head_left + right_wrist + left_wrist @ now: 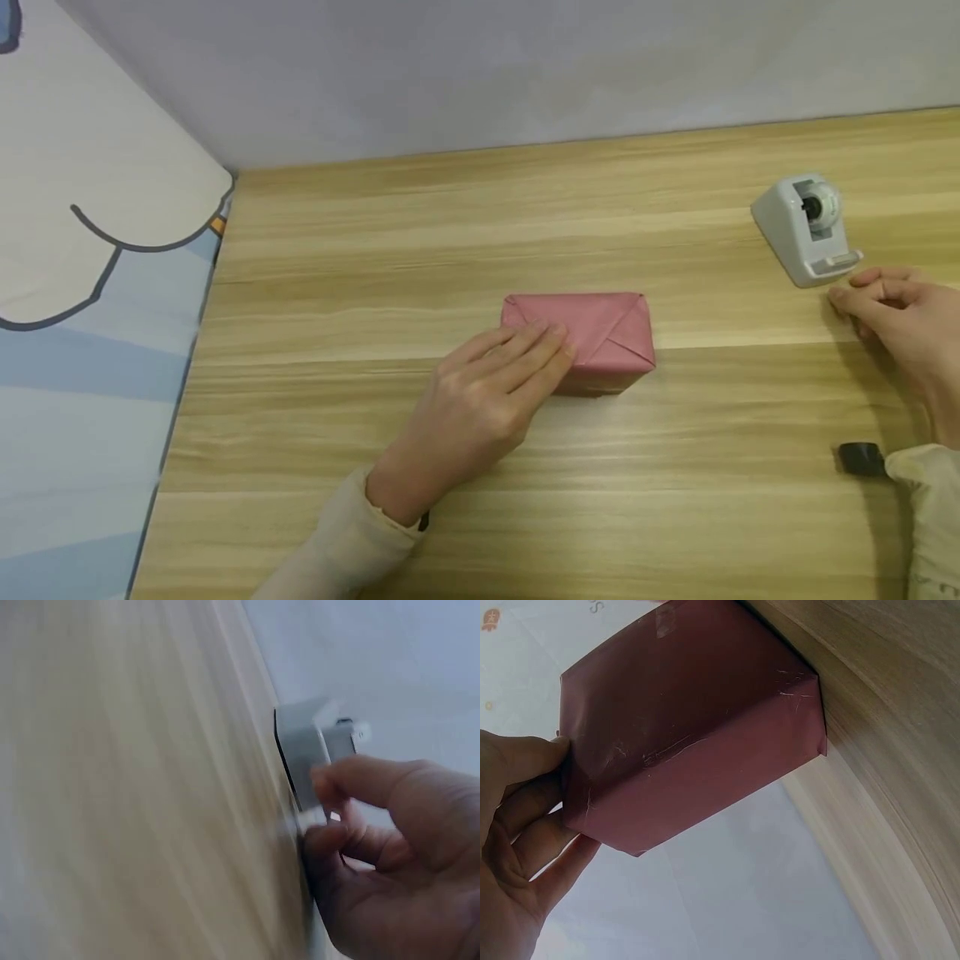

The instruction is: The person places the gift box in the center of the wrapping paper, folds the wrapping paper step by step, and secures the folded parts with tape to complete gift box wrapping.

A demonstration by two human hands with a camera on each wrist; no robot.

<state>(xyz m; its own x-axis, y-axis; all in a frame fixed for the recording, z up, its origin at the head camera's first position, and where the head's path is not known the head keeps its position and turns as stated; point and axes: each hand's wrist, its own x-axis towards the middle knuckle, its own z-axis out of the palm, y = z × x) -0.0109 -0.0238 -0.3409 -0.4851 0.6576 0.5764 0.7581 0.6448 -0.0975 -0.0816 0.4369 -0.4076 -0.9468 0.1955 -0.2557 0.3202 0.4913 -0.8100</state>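
A box wrapped in pink paper (592, 321), its folded flaps facing up, rests on the wooden table. My left hand (491, 387) holds its left end, fingers laid across the top. In the left wrist view the thumb (536, 757) presses one edge of the wrapped box (697, 735). My right hand (903, 321) is just in front of a grey tape dispenser (798, 229), thumb and index finger pinched together. A short whitish strip of tape (291, 823), blurred, shows at those fingertips in the right wrist view.
The wooden table (360, 267) meets a pale wall (525, 75) at the back. A panel with a cartoon print (90, 417) runs along the left side. A black wrist device (861, 459) sticks out by the right sleeve.
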